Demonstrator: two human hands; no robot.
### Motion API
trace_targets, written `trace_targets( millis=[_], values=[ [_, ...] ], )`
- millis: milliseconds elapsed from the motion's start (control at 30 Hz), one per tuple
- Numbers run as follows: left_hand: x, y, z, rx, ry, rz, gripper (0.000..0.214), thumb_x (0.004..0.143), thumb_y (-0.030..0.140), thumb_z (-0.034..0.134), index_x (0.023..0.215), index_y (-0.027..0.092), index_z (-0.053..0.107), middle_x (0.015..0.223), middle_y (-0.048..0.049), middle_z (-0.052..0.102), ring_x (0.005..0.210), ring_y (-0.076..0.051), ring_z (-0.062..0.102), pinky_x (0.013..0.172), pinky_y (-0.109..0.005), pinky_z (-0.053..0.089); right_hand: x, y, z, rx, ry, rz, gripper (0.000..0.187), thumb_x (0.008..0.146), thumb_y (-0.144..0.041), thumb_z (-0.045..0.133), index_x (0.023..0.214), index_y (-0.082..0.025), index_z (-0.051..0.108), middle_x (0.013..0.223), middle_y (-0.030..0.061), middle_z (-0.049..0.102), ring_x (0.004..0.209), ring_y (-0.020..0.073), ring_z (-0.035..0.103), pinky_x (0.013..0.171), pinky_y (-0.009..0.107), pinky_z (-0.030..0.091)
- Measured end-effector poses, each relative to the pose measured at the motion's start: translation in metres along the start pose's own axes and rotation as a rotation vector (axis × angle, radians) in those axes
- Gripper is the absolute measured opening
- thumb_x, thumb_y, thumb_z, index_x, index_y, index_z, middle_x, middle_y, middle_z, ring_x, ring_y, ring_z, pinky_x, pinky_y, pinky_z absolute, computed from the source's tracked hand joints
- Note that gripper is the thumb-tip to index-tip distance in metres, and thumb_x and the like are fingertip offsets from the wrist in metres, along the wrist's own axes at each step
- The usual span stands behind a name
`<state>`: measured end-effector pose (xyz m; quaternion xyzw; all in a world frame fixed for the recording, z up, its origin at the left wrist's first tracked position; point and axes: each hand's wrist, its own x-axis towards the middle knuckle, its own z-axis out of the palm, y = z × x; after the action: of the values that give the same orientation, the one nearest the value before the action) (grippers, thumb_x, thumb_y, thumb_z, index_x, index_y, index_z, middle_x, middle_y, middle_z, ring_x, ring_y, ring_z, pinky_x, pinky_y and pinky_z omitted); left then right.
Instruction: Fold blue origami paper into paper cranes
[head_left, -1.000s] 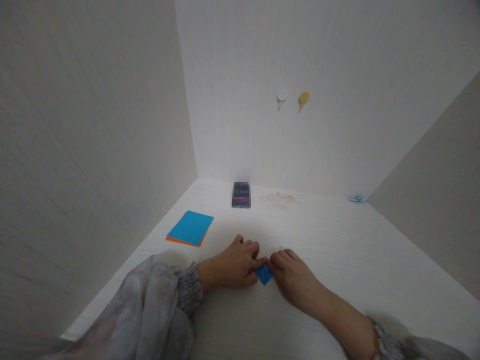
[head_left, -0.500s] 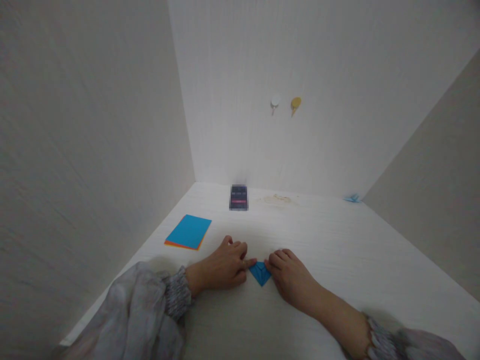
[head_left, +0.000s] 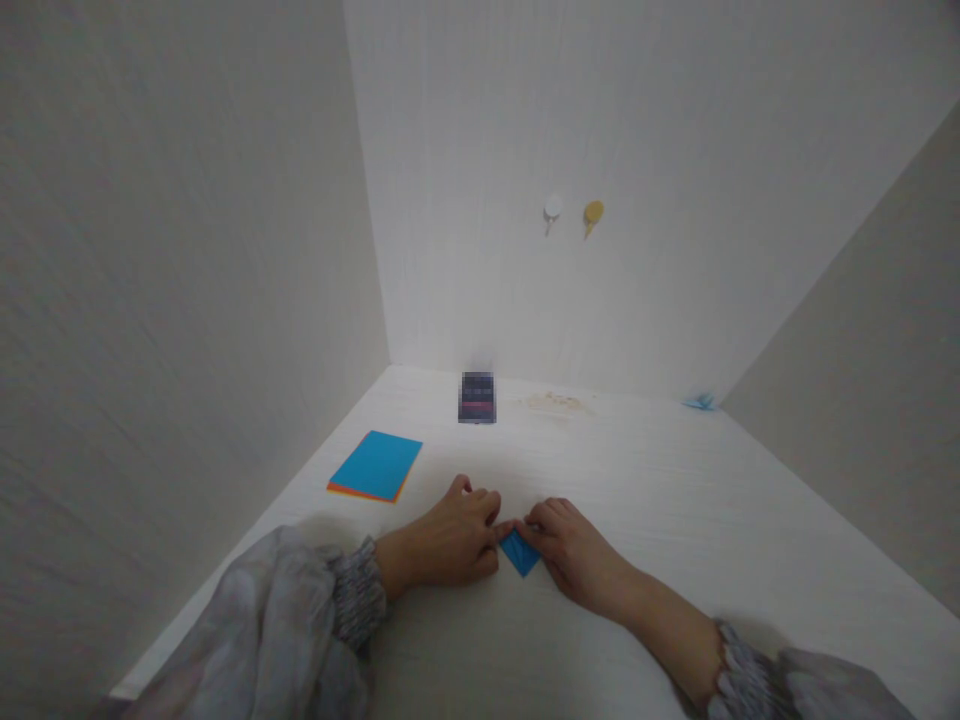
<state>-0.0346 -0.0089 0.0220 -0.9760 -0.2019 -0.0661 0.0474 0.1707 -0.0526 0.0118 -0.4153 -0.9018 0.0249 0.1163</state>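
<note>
A small folded piece of blue origami paper lies on the white table, its point toward me and creases across its face. At its left edge is my left hand, fingers curled, with the index finger pressing the top of the paper. My right hand is closed at the right corner, its fingertips pinching the upper edge close to the left index fingertip. Both hands partly cover the paper's upper side.
A stack of square paper, blue on top with orange and yellow edges below, lies at left. At the back stands a dark pixelated object. A light-blue folded paper sits in the right corner. White and yellow hooks are on the wall.
My right fingertips have moved left over the paper's top edge, closer to my left index finger. The paper's upper outline now looks more peaked. My left hand has barely moved.
</note>
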Motion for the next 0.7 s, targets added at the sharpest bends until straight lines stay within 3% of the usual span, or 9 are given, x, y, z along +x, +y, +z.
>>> trace_targets(
  millis=[200,500,700],
  values=[
    [0.000,0.002,-0.002,0.000,0.003,-0.011,0.027,0.082,0.026,0.041,0.105,0.023,0.054,0.080,-0.0046,0.048,0.070,-0.016,0.043,0.074,-0.037,0.027,-0.004,0.006,0.000,0.048,0.041,0.031,0.028,0.078,-0.010,0.046,0.100,-0.022,0.061,0.092,0.0068,0.055,0.087,0.0194,0.047,0.077,0.034,0.035],
    [-0.001,0.000,0.000,-0.023,0.016,-0.011,0.028,0.081,0.026,0.043,0.107,0.023,0.054,0.081,-0.0040,0.049,0.072,-0.017,0.044,0.073,-0.036,0.027,-0.016,0.014,0.000,0.020,0.087,-0.005,0.031,0.079,-0.008,0.042,0.100,-0.020,0.060,0.101,0.0090,0.056,0.092,0.0210,0.048,0.081,0.038,0.037],
    [-0.002,-0.005,0.010,-0.174,0.070,-0.051,0.025,0.084,0.027,0.041,0.104,0.028,0.057,0.080,-0.0023,0.049,0.073,-0.014,0.045,0.070,-0.031,0.028,-0.012,0.010,0.000,0.124,0.150,-0.005,0.025,0.076,-0.011,0.047,0.096,-0.019,0.061,0.097,0.0085,0.055,0.089,0.0212,0.048,0.079,0.037,0.038]
  ],
)
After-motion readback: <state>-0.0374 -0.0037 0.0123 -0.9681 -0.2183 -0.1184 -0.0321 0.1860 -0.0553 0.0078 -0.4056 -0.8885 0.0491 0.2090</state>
